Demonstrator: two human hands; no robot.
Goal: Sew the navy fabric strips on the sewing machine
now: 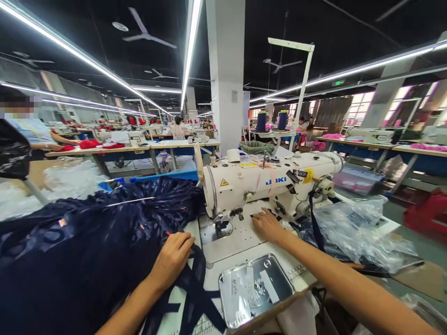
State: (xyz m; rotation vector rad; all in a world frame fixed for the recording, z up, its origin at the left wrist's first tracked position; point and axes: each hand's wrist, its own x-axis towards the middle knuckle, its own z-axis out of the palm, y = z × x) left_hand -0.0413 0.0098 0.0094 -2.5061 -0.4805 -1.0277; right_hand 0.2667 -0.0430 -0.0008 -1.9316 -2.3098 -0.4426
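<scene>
My left hand [173, 257] is closed on navy fabric at the edge of a large heap of navy garments [84, 260]. A small orange-red bit shows by its fingertips; its kind is unclear. Navy fabric strips [195, 293] hang and cross below this hand on the table. My right hand [268, 225] rests on the bed of a white JUKI sewing machine [240, 184], right of the needle area, with fingers apart. A tiny dark spot shows at its fingertips, too small to name. The presser foot [221, 228] has no fabric visible under it.
A metal tray-like lid [256, 291] with paper labels lies before the machine. Clear plastic bags [359, 228] are piled at right, more plastic [70, 184] at left. Thread cones [261, 122] stand behind the machine. A person [31, 125] works at a table on the left.
</scene>
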